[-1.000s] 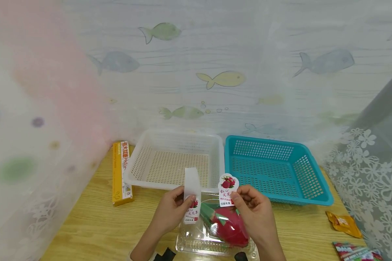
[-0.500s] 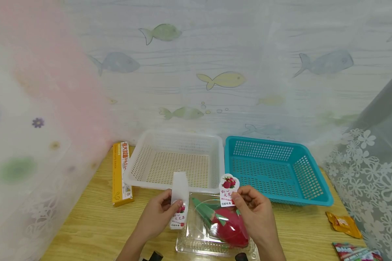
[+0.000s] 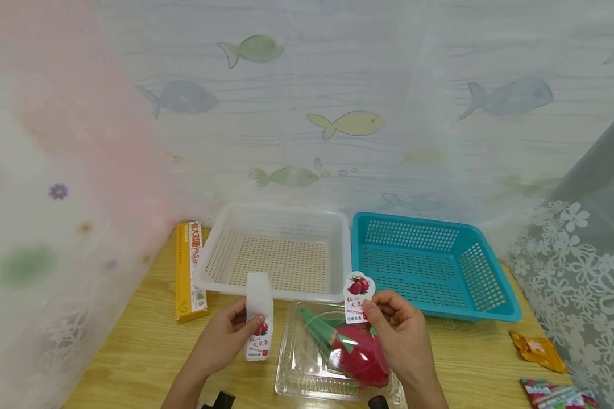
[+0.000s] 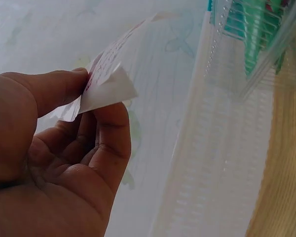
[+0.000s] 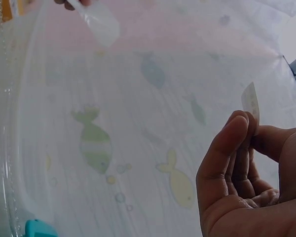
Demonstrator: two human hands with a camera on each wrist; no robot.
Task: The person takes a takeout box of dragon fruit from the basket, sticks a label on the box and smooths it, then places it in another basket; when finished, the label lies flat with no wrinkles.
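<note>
My left hand pinches a white strip of label backing between thumb and fingers; a printed dragon fruit sticker shows on its lower half. The strip bends over the fingertips in the left wrist view. Between thumb and forefinger, my right hand holds a single sticker upright, its printed face towards the head camera. Below and between the hands lies a clear plastic box on the table. A red dragon fruit with green leaf tips is inside, partly covered by the right hand.
Behind the hands stand a white basket and a teal basket, side by side. A yellow pasta box lies left of the white one. An orange packet and a striped packet lie at the right edge.
My left hand has moved left and slightly towards the body with the backing strip, widening the gap between the hands. The right hand and its sticker have hardly moved.
</note>
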